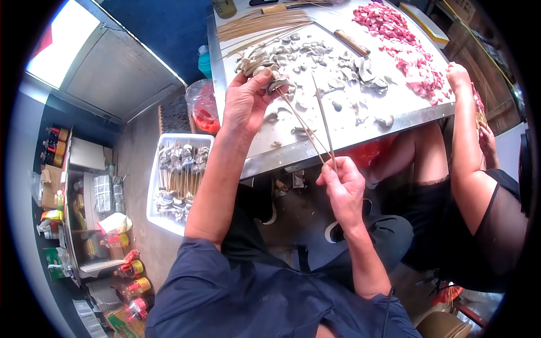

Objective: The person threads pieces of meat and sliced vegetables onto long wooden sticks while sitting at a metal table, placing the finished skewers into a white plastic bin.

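Over the near left part of the white table, my left hand [243, 104] is closed around grey-white mushroom pieces [276, 84] that look like oyster mushroom. Thin bamboo skewers [302, 124] run from these pieces down to my right hand [345, 190], which pinches their lower ends in front of the table edge. Another skewer [323, 112] in the same grip points upward, its far end free of the held pieces. Many loose mushroom pieces [336, 84] lie scattered on the tabletop beyond my hands. Where the skewer tips sit inside the mushroom is hidden by my left fingers.
A bundle of bare skewers [253, 25] lies at the table's far left. Red-pink cut meat [389, 25] is heaped far right, near a wooden handle [352, 43]. A white tub [152, 194] of filled mushroom skewers stands at lower left. Another person's arm [463, 124] is at right.
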A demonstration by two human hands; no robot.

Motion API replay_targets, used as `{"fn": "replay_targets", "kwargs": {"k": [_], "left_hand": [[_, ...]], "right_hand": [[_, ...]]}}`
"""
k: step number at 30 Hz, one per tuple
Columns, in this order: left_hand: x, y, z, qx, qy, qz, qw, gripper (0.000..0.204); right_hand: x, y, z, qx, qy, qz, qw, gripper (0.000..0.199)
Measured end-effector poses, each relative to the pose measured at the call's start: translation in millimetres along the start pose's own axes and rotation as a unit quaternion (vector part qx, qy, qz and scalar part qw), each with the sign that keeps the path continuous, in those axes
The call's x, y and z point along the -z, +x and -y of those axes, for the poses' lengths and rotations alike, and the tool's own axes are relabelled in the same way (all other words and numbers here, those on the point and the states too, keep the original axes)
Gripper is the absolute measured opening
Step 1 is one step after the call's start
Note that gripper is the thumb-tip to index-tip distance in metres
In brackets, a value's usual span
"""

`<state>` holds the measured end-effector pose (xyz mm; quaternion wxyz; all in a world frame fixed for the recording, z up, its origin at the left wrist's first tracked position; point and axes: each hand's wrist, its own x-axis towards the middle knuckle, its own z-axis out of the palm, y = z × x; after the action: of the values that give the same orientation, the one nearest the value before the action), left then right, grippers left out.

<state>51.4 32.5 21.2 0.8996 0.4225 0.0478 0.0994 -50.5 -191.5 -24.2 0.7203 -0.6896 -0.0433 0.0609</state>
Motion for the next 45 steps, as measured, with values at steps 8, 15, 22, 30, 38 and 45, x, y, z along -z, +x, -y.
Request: {"fn": "replay_targets", "kwargs": {"k": [8, 15, 22, 30, 38, 45], "left_hand": [[0, -1, 1, -0.012, -0.004, 0.027, 1.0, 0.021], [3, 0, 2, -0.019, 0.004, 0.049, 0.999, 0.022], [2, -2, 5, -0.027, 0.003, 0.085, 0.996, 0.021], [-6, -8, 21, -0.016, 0.04, 0.105, 0.993, 0.027], [-11, -14, 28, 0.0, 0.066, 0.14, 0.988, 0.027], [-19, -20, 35, 0.015, 0.08, 0.12, 0.989, 0.023]], "right_hand": [[0, 0, 1, -0.004, 0.001, -0.008, 1.0, 0.008], [1, 1, 3, -0.004, 0.004, -0.014, 1.0, 0.008], [1, 1, 2, 0.006, 0.004, -0.022, 1.0, 0.008], [3, 1, -6, 0.01, 0.021, -0.026, 0.999, 0.007], [2, 0, -9, 0.01, 0.039, -0.031, 0.999, 0.006], [-1, 3, -12, 0.006, 0.06, -0.032, 0.998, 0.006]]}}
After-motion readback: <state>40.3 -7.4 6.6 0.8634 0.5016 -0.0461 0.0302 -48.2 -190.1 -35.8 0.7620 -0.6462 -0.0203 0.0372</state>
